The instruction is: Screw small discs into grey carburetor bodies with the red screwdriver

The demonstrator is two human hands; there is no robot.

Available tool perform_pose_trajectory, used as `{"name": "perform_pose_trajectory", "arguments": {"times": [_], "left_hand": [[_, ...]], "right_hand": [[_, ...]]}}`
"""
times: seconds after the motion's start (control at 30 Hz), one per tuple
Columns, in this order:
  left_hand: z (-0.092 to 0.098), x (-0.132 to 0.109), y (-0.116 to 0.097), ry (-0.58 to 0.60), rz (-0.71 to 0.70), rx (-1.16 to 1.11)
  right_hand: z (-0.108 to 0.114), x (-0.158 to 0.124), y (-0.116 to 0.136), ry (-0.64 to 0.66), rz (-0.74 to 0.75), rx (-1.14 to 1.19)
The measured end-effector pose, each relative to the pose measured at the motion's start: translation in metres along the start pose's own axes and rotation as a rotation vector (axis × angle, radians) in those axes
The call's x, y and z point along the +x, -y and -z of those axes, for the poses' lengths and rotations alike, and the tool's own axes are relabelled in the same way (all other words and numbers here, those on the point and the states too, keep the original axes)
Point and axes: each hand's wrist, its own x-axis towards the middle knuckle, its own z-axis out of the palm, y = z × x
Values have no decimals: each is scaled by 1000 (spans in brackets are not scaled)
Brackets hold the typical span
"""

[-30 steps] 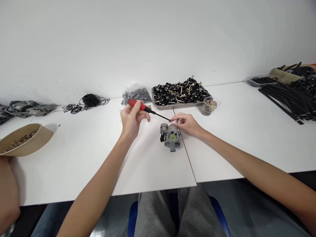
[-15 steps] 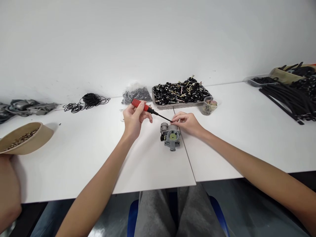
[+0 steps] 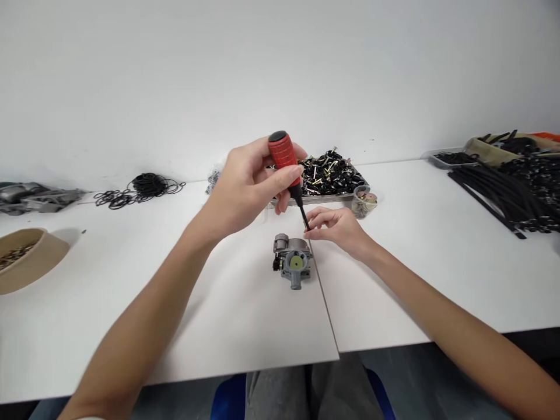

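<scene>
My left hand (image 3: 258,184) is closed around the red and black handle of a screwdriver (image 3: 283,153), whose dark shaft slants down to the right. At the screwdriver's tip, the fingertips of my right hand (image 3: 335,227) are pinched together; whatever is between them is too small to make out. Just below and left of those fingertips, a grey metal carburetor (image 3: 296,262) stands on the white table (image 3: 236,326), with a yellow-green disc in its round opening and a black fitting on its left side. Neither hand visibly grips the carburetor.
Behind my hands lies a metal tray (image 3: 324,199) heaped with black clips and screws, beside a clear cup (image 3: 364,204) of small discs. Black rings (image 3: 149,185), grey castings (image 3: 39,198) and a tan bowl (image 3: 48,256) are leftward; black tubes (image 3: 485,198) lie right.
My left hand has moved right and turned the screwdriver from a shallow slant to much steeper, its handle now high. The view has shifted slightly; the person's arm under the bowl is out of sight.
</scene>
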Motion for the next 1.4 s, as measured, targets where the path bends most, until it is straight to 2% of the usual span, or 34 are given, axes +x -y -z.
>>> {"name": "perform_pose_trajectory", "arguments": {"times": [0.07, 0.17, 0.27, 0.43, 0.63, 0.73, 0.83, 1.0, 1.13, 1.23, 1.4], "left_hand": [[2, -3, -3, 13, -116, 24], [3, -9, -11, -59, -257, 77], [1, -14, -19, -100, -271, 176], [0, -12, -13, -11, -357, 235], [7, -8, -4, -68, -285, 158], [12, -9, -5, -71, -264, 135], [17, -9, -9, -80, -287, 143], [22, -8, -13, -47, -383, 200], [20, -10, -13, -6, -309, 255], [17, -11, -13, 32, -299, 245], [19, -10, -11, 34, -299, 246]], "right_hand": [[-2, -2, 3, 38, -28, 75], [-6, -5, 7, 103, -22, 196], [-9, -8, 6, 157, -4, 238], [-13, -8, -1, 199, -39, 229], [-14, -5, -1, 208, 21, 222], [-7, -4, 2, 276, 87, 110], [-2, -6, 9, 420, 105, -103], [-12, -13, 17, 584, 130, -338], [-27, -16, 10, 521, 240, -461], [-30, -15, 8, 477, 297, -522], [-19, -14, 15, 463, 150, -331]]}}
